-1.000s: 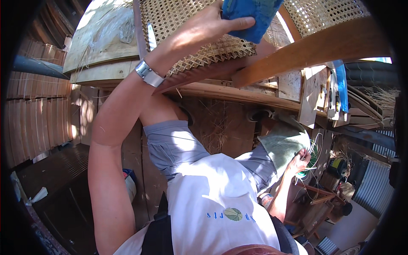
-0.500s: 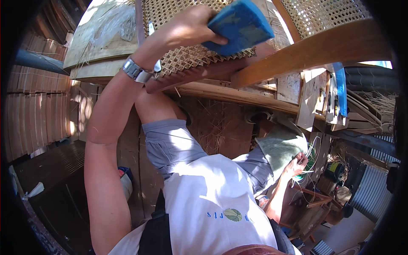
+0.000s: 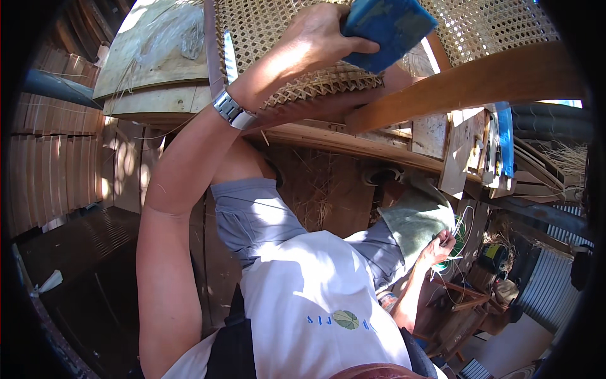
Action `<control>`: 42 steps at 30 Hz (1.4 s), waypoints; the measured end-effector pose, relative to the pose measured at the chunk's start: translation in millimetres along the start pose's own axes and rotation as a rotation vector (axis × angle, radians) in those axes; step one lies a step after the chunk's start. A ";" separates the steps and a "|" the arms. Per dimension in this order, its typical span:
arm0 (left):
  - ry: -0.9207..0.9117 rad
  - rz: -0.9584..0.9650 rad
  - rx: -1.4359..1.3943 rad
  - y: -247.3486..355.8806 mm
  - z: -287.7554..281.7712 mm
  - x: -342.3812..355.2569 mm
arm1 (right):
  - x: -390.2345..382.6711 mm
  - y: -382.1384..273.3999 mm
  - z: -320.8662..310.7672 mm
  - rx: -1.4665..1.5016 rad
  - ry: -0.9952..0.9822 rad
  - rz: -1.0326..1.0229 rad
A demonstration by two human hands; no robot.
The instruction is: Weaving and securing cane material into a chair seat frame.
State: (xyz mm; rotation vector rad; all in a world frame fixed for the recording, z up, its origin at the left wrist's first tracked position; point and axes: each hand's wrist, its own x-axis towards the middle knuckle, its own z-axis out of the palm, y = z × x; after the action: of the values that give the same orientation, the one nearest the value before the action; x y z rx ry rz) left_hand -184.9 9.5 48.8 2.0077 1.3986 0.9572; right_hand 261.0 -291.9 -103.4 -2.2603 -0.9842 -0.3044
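Observation:
My left hand (image 3: 319, 39) is closed round a blue sponge (image 3: 390, 31), a thick slab with worn patches. It holds the sponge above the woven cane panel (image 3: 252, 18) of a wooden frame lying on the bench. Beside my left forearm, a thin pale strip-like tool (image 3: 230, 55) stands against the weave. Down by my right knee, my right hand (image 3: 437, 248) pinches thin pale cane strands (image 3: 464, 221), which loop out loosely. A green round object (image 3: 449, 258) shows partly behind that hand. A grey-green cloth (image 3: 416, 218) covers my right thigh.
A curved wooden rail (image 3: 467, 85) juts across the right of the bench. Crumpled clear plastic (image 3: 173, 38) lies on the plywood (image 3: 126, 69) at left. Several hand tools (image 3: 495, 151) sit at the bench's right end. Stacked wooden pieces (image 3: 57, 170) stand far left.
My left hand has moved to the right with the sponge over the cane panel. My right hand has stayed nearly in place with the strands.

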 end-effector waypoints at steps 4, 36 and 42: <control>-0.072 0.047 0.081 -2.8 -0.1 -9.2 | 0.3 1.6 -0.5 -0.020 -0.015 0.017; 0.241 -0.475 -0.562 -116.5 -94.5 102.3 | 2.1 -3.2 2.9 -0.009 0.025 -0.017; 0.485 -0.192 0.826 -189.9 -92.0 108.4 | 4.8 5.0 3.6 0.086 0.013 0.009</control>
State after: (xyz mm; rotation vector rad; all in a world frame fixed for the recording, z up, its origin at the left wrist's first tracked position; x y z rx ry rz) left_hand -343.3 177.2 -6.2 2.1829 2.5252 0.8945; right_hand 267.8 -289.4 -106.4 -2.1816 -0.9613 -0.2676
